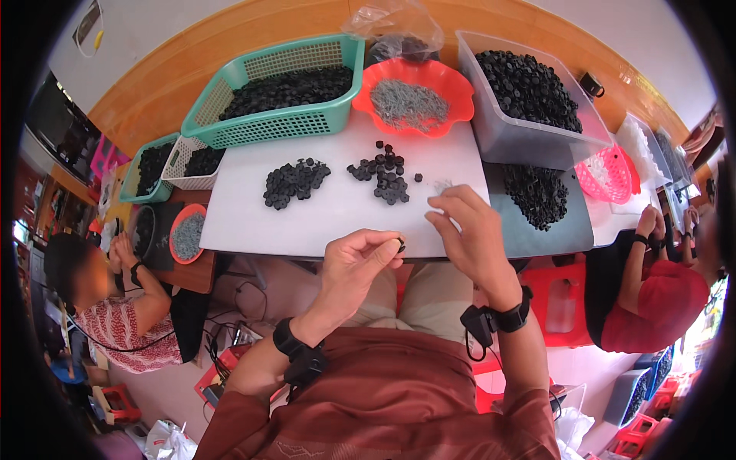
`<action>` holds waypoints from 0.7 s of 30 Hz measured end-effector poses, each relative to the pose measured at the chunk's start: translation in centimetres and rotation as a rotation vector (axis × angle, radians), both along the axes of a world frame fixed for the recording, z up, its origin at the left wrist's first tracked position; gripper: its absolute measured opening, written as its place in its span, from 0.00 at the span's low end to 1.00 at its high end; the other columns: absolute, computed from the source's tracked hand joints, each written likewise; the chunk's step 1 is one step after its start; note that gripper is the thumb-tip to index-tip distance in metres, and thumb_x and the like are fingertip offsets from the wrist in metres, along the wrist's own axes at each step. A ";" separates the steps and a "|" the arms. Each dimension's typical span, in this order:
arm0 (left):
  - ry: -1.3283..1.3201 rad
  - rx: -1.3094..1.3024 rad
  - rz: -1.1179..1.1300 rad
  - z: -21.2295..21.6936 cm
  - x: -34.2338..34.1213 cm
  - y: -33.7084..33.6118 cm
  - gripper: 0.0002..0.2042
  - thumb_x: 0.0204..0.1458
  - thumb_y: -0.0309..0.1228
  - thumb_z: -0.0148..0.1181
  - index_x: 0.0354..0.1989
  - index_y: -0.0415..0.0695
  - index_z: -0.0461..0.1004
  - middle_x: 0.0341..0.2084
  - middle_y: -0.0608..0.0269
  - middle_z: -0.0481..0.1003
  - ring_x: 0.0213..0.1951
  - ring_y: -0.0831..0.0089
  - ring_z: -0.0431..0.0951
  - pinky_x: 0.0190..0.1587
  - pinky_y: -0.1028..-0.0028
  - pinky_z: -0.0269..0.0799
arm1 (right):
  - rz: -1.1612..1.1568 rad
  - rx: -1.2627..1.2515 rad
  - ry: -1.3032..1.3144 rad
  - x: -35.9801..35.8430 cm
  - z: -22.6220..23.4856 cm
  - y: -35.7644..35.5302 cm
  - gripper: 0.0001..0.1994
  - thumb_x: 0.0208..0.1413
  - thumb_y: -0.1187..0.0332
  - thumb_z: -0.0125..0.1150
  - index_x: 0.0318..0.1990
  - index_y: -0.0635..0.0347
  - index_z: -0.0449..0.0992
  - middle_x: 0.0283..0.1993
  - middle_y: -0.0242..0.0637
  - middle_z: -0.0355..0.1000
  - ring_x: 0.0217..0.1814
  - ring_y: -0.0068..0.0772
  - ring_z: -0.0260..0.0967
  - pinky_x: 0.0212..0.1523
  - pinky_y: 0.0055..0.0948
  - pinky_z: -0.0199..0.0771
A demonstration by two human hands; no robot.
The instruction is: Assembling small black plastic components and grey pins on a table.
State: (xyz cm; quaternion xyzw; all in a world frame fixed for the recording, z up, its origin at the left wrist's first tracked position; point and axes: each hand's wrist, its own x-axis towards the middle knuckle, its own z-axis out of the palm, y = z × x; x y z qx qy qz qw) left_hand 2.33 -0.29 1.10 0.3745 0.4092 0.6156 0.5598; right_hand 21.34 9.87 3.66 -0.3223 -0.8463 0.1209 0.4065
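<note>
My left hand (356, 264) pinches a small black round part (401, 244) between thumb and fingertips, just over the near edge of the white work surface (253, 222). To its right hovers my right hand (469, 230), fingers curved, with the thumb and forefinger tips apart and nothing visible between them. A few small grey metal pieces (442, 185) lie just beyond that hand. On the white surface rest two groups of black knob-like parts: a heap (297, 182) at the left and a looser cluster (389, 184) in the middle.
Along the back stand a green basket (284, 126) of black parts, a red scalloped bowl (462, 107) of grey pieces and a clear bin (521, 147) of black rings. More black parts (537, 198) lie right. People work at left (130, 307) and right (652, 299).
</note>
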 end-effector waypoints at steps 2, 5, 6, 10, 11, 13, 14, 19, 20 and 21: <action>0.011 0.011 0.011 -0.2 -0.3 0.2 0.09 0.63 0.26 0.63 0.48 0.35 0.80 0.42 0.58 0.82 0.39 0.76 0.81 0.46 0.76 0.80 | -0.009 0.035 -0.061 -0.7 0.7 1.2 0.10 0.52 0.74 0.67 0.43 0.60 0.81 0.44 0.35 0.76 0.45 0.42 0.74 0.40 0.36 0.76; 0.111 -0.002 0.048 0.4 -0.8 0.3 0.09 0.62 0.25 0.63 0.48 0.35 0.80 0.42 0.59 0.81 0.40 0.76 0.81 0.47 0.76 0.79 | -0.077 0.112 -0.226 -2.1 1.0 3.0 0.10 0.53 0.74 0.66 0.43 0.60 0.81 0.44 0.34 0.76 0.48 0.42 0.72 0.44 0.36 0.76; 0.197 -0.026 0.075 0.5 -1.1 0.3 0.09 0.61 0.24 0.64 0.48 0.35 0.80 0.42 0.59 0.81 0.41 0.77 0.81 0.48 0.76 0.79 | -0.059 0.164 -0.247 -2.7 0.8 3.7 0.11 0.52 0.76 0.65 0.44 0.60 0.81 0.44 0.34 0.76 0.48 0.42 0.72 0.46 0.37 0.75; 0.284 0.081 0.150 0.1 -1.7 0.8 0.10 0.60 0.23 0.65 0.49 0.36 0.80 0.42 0.61 0.81 0.43 0.79 0.79 0.47 0.79 0.78 | -0.041 0.178 -0.421 -3.6 0.1 5.2 0.16 0.47 0.80 0.60 0.45 0.59 0.81 0.43 0.34 0.77 0.48 0.44 0.71 0.49 0.40 0.74; 0.323 0.130 0.157 0.2 -1.8 1.1 0.10 0.59 0.23 0.65 0.48 0.35 0.80 0.43 0.60 0.81 0.43 0.79 0.79 0.47 0.78 0.78 | -0.026 0.171 -0.393 -3.5 -0.4 5.6 0.17 0.44 0.81 0.58 0.44 0.60 0.81 0.41 0.34 0.77 0.49 0.44 0.71 0.49 0.39 0.74; 0.366 0.168 0.185 0.7 -2.2 1.6 0.09 0.58 0.21 0.65 0.45 0.34 0.80 0.42 0.56 0.81 0.43 0.75 0.81 0.47 0.76 0.80 | 0.005 0.165 -0.386 -3.4 -0.8 6.0 0.16 0.44 0.81 0.58 0.43 0.60 0.82 0.41 0.34 0.77 0.49 0.44 0.71 0.49 0.39 0.74; 0.369 0.172 0.195 1.3 -2.7 1.8 0.09 0.58 0.21 0.65 0.45 0.34 0.80 0.42 0.56 0.81 0.43 0.75 0.81 0.47 0.76 0.80 | 0.019 0.147 -0.392 -3.3 -0.9 6.0 0.16 0.44 0.81 0.59 0.42 0.60 0.82 0.40 0.35 0.77 0.49 0.44 0.71 0.49 0.39 0.74; 0.788 0.317 0.412 4.5 -6.6 5.1 0.07 0.55 0.20 0.67 0.42 0.35 0.81 0.41 0.56 0.81 0.41 0.74 0.81 0.45 0.75 0.79 | -0.008 0.109 -0.329 -3.1 -0.1 4.8 0.10 0.49 0.78 0.64 0.40 0.60 0.81 0.41 0.36 0.77 0.48 0.43 0.71 0.48 0.39 0.74; 0.910 0.316 0.489 5.4 -7.6 6.3 0.07 0.55 0.21 0.67 0.42 0.35 0.81 0.39 0.56 0.81 0.40 0.73 0.82 0.45 0.75 0.79 | -0.015 0.112 -0.301 -2.8 0.0 4.6 0.09 0.49 0.77 0.66 0.40 0.61 0.81 0.42 0.36 0.76 0.47 0.44 0.71 0.47 0.39 0.74; 1.026 0.362 0.555 6.0 -9.1 7.8 0.08 0.55 0.22 0.67 0.42 0.35 0.81 0.38 0.55 0.82 0.39 0.72 0.82 0.45 0.74 0.79 | -0.017 0.118 -0.272 -2.7 0.2 4.5 0.09 0.50 0.77 0.67 0.40 0.61 0.80 0.42 0.37 0.76 0.46 0.44 0.70 0.46 0.39 0.74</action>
